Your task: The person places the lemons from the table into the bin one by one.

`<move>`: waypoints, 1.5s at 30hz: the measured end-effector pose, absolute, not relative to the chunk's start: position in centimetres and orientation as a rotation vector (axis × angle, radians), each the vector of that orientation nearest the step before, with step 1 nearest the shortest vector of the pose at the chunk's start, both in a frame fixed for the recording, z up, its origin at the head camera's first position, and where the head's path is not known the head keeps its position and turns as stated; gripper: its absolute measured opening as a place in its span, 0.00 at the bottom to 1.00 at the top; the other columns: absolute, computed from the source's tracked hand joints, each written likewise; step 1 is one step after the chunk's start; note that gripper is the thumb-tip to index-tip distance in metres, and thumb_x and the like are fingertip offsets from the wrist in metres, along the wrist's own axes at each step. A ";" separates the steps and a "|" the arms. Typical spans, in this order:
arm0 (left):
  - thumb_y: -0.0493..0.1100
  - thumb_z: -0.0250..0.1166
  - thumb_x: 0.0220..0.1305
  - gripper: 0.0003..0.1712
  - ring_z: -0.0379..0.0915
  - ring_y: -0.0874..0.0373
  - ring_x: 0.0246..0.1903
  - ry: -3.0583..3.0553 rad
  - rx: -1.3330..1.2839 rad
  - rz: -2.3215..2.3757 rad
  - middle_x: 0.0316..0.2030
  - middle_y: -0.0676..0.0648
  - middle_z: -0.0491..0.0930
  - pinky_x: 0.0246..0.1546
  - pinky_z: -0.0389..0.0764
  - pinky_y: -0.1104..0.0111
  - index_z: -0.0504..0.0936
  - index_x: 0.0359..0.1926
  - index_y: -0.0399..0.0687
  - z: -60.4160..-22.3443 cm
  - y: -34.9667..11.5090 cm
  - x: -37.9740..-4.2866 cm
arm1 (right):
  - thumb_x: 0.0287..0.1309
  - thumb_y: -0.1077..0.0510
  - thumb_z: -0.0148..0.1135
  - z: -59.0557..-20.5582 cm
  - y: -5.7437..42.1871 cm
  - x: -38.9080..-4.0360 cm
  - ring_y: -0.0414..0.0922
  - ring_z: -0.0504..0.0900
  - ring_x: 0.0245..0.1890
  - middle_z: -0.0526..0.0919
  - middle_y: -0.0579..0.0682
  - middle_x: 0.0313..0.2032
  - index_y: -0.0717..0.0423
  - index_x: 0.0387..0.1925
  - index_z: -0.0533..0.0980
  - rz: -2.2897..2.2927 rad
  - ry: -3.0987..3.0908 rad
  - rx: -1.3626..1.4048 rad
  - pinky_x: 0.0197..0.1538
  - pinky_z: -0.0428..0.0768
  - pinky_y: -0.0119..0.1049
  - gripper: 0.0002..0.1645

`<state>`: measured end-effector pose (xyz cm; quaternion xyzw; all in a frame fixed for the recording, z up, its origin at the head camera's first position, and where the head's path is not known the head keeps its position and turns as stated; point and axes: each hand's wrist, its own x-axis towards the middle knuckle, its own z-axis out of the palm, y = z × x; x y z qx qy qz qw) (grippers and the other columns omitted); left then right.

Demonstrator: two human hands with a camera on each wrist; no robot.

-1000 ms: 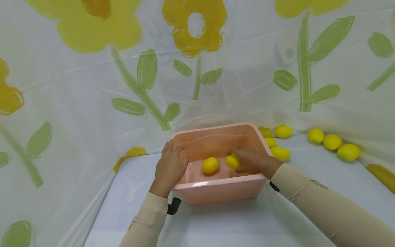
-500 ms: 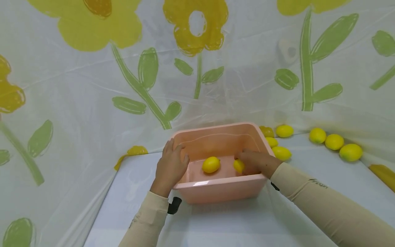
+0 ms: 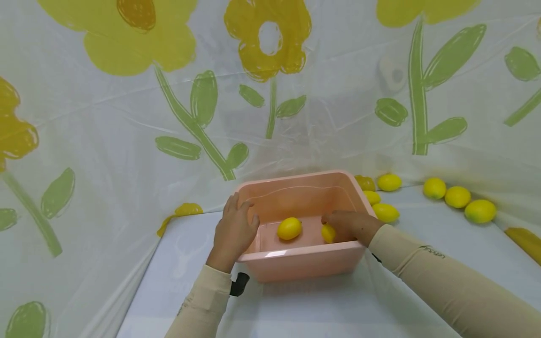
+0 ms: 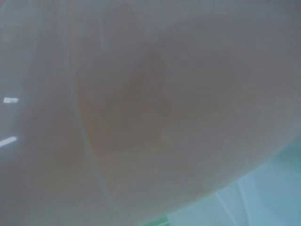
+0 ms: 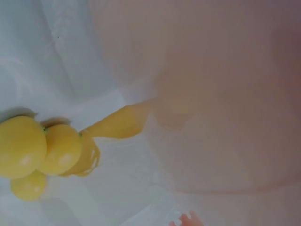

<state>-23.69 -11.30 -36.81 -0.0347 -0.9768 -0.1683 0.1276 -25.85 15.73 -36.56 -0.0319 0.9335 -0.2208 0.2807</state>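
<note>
In the head view, a pink plastic basin (image 3: 304,270) stands on the white-covered table. My left hand (image 3: 232,232) holds the basin's left rim, with thumb and index finger on the inner side. My right hand (image 3: 348,224) reaches down inside the basin at its right end. Its fingers are round a yellow lemon (image 3: 328,233), which they partly hide. A second lemon (image 3: 289,228) lies on the basin floor, left of the right hand and apart from it. In both wrist views, a close, blurred pinkish surface fills much of the picture; neither hand's fingers can be made out.
Outside the basin's right wall, several lemons (image 3: 385,213) lie close by. Farther right is a row of lemons (image 3: 457,196) along the table's back edge. A flower-printed white sheet (image 3: 329,108) hangs behind the basin.
Over the last second, my right hand has shifted a little to the right inside the basin with the lemon, now more covered by its fingers. My left hand keeps its place on the rim.
</note>
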 end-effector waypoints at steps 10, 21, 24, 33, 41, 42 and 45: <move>0.52 0.54 0.61 0.23 0.49 0.46 0.69 -2.843 -0.094 -0.495 0.69 0.39 0.54 0.52 0.72 0.46 0.74 0.57 0.52 -36.8 -11.2 -23.7 | 0.41 0.59 0.72 -36.7 15.3 -26.4 0.46 0.74 0.39 0.73 0.47 0.43 0.44 0.53 0.67 -0.346 2.548 -0.233 0.45 0.81 0.47 0.35; 0.51 0.55 0.61 0.23 0.50 0.44 0.68 -2.826 -0.109 -0.488 0.68 0.38 0.55 0.50 0.73 0.45 0.74 0.56 0.51 -36.7 -11.2 -23.6 | 0.46 0.61 0.68 -36.7 15.1 -26.5 0.44 0.74 0.35 0.74 0.46 0.36 0.46 0.48 0.67 -0.245 2.578 -0.324 0.49 0.79 0.44 0.27; 0.51 0.56 0.61 0.23 0.50 0.43 0.68 -2.824 -0.111 -0.487 0.68 0.38 0.55 0.51 0.73 0.45 0.74 0.56 0.52 -36.7 -11.2 -23.6 | 0.46 0.61 0.68 -36.7 15.1 -26.5 0.44 0.74 0.35 0.74 0.46 0.35 0.46 0.47 0.67 -0.264 2.567 -0.314 0.49 0.80 0.43 0.27; 0.51 0.55 0.61 0.23 0.49 0.44 0.68 -2.835 -0.101 -0.501 0.68 0.38 0.54 0.51 0.73 0.45 0.74 0.57 0.51 -36.7 -11.2 -23.6 | 0.43 0.63 0.69 -36.4 15.3 -26.3 0.46 0.74 0.39 0.74 0.47 0.42 0.45 0.51 0.70 -0.437 2.496 -0.158 0.37 0.83 0.39 0.31; 0.52 0.54 0.61 0.24 0.48 0.44 0.69 -2.834 -0.109 -0.485 0.69 0.38 0.54 0.51 0.73 0.45 0.73 0.57 0.52 -36.8 -11.2 -23.6 | 0.45 0.60 0.69 -36.6 15.7 -26.1 0.47 0.73 0.42 0.74 0.47 0.52 0.42 0.59 0.70 -0.404 2.501 -0.176 0.39 0.83 0.44 0.36; 0.52 0.54 0.61 0.24 0.48 0.44 0.69 -2.832 -0.109 -0.485 0.69 0.38 0.54 0.51 0.73 0.45 0.73 0.57 0.52 -36.8 -11.2 -23.6 | 0.45 0.60 0.68 -36.6 15.7 -26.1 0.47 0.73 0.42 0.75 0.47 0.51 0.42 0.59 0.70 -0.380 2.507 -0.199 0.42 0.82 0.46 0.35; 0.51 0.55 0.61 0.24 0.49 0.44 0.68 -2.833 -0.108 -0.486 0.68 0.38 0.54 0.50 0.73 0.45 0.74 0.57 0.52 -36.8 -11.2 -23.6 | 0.46 0.58 0.68 -36.8 15.6 -26.1 0.47 0.73 0.43 0.76 0.46 0.50 0.42 0.58 0.71 -0.331 2.521 -0.245 0.46 0.80 0.49 0.34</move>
